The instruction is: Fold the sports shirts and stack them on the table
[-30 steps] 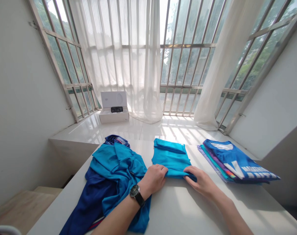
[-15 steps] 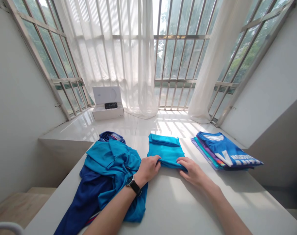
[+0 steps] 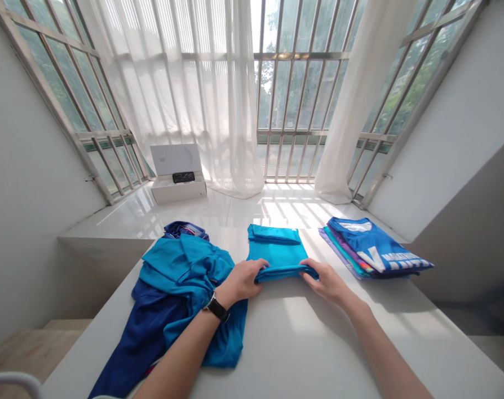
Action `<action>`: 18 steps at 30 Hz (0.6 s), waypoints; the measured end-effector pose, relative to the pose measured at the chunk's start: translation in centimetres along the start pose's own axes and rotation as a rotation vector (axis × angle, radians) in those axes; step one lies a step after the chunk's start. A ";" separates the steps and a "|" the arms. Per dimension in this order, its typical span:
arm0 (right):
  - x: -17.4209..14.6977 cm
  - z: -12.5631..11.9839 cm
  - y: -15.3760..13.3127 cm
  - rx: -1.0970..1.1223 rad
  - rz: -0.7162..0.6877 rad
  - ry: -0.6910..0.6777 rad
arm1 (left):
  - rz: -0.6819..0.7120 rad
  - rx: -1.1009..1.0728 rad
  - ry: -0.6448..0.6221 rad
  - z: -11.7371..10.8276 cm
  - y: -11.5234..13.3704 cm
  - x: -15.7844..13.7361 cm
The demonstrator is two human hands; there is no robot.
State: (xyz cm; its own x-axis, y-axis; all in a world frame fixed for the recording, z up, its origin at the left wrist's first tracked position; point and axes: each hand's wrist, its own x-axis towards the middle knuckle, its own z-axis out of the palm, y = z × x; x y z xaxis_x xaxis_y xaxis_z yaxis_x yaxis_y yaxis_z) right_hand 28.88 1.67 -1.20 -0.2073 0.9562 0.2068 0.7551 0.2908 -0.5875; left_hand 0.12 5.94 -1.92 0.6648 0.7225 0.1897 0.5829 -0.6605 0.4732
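A turquoise shirt lies partly folded on the white table, with a folded band across its far end. My left hand pinches the near left corner of its near edge, and a watch with a black strap is on that wrist. At the near right corner, my right hand grips the same edge between thumb and fingers. Between both hands the near edge is rolled up and lifted slightly. Left of the shirt, a crumpled turquoise garment lies over dark blue clothing, partly behind my left forearm.
To the right sits a stack of folded shirts, a blue one with white print on top. A white open box holding a black object stands on the window ledge. White curtains hang before barred windows.
The near edge of the turquoise shirt has been raised and turned up further between my hands. My left thumb and fingers now hold its corner more openly. The view has shifted slightly.
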 end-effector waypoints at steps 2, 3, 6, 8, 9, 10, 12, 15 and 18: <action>0.1 0.1 0.1 0.016 0.016 0.015 | -0.020 0.018 0.000 0.0 -0.2 0.0; 0.1 0.1 0.2 0.024 0.022 0.017 | -0.033 0.028 0.004 -0.1 -0.3 0.0; 0.2 0.4 0.5 0.055 0.040 0.025 | -0.036 0.046 0.029 -0.1 -0.1 0.0; 0.4 0.6 0.7 0.075 0.052 0.044 | -0.024 0.038 0.048 0.0 0.0 0.1; 0.4 0.7 0.8 0.083 0.060 0.060 | -0.034 0.029 0.059 0.2 0.0 0.2; 0.5 0.8 0.9 0.093 0.069 0.078 | -0.060 0.018 0.074 0.3 0.0 0.3; 0.7 1.2 1.2 0.119 0.099 0.112 | -0.156 -0.015 0.130 0.5 -0.3 0.4; 0.9 1.6 1.3 0.160 0.163 0.156 | -0.275 -0.123 0.224 0.8 -0.9 0.7; 1.0 1.5 1.1 0.183 0.221 0.175 | -0.281 -0.272 0.258 0.9 -1.5 1.0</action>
State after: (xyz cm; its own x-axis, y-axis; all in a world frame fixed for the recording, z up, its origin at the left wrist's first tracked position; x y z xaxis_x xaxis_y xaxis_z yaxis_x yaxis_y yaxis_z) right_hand 28.58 2.97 -2.84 0.0705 0.9811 0.1804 0.6422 0.0938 -0.7608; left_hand 0.38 7.46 -3.21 0.3407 0.9156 0.2133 0.5575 -0.3794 0.7384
